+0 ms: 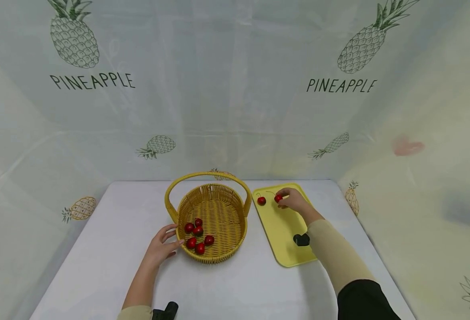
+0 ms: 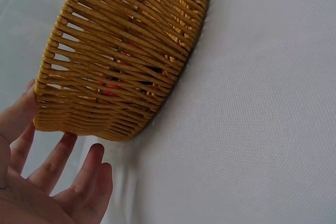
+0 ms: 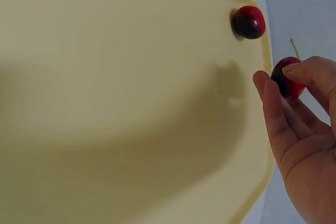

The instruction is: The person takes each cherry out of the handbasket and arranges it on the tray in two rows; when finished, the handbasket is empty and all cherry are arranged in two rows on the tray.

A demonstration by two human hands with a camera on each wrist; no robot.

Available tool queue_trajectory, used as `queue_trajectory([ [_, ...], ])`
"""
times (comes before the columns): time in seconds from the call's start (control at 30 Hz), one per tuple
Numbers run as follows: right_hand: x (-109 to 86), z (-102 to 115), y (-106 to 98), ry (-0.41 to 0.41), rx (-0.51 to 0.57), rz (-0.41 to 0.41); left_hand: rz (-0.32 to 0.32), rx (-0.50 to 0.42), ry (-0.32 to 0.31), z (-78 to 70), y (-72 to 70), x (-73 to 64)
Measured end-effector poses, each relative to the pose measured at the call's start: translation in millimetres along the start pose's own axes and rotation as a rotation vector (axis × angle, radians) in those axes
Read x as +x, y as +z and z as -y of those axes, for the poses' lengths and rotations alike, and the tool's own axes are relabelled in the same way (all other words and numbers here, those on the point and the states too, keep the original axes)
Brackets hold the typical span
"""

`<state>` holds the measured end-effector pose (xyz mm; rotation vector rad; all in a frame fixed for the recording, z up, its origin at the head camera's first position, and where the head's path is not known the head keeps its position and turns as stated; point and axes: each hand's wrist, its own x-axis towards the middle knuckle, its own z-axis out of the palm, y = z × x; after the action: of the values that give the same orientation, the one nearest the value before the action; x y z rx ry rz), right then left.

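My right hand (image 1: 293, 200) pinches a red cherry (image 3: 289, 78) between thumb and fingertips, its thin stem sticking up, above the far end of the yellow tray (image 1: 284, 235). A second cherry (image 1: 261, 201) with a stem lies on that tray, left of the hand. At the near left side of a round woven basket (image 1: 226, 222), my left hand (image 1: 160, 246) holds the rim, thumb over the edge and the other fingers outside, some of them off the weave in the left wrist view. Several dark red cherries (image 1: 198, 231) lie at the left inside the basket.
The basket's tall arched handle (image 1: 206, 174) rises over its far side. Basket and tray stand side by side on a white table (image 1: 110, 249). Behind the table hangs a pineapple-print cloth (image 1: 226, 98).
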<state>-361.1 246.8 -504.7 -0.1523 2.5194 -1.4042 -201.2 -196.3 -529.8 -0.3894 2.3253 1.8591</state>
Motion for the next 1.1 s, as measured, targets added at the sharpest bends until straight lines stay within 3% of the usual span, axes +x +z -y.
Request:
queue_trajectory([
  [0.27, 14.1, -11, 8, 0.007, 0.002, -0.057, 0.006, -0.004, 0.005, -1.8, -0.8, -2.5],
  [0.7, 32.7, -20, 20, 0.024, -0.181, -0.131, 0.01, -0.015, 0.019, -1.5, -0.6, -1.8],
  [1.1, 37.2, -20, 24, 0.052, -0.168, -0.136, 0.003, -0.015, 0.01, -1.2, -1.1, -0.5],
])
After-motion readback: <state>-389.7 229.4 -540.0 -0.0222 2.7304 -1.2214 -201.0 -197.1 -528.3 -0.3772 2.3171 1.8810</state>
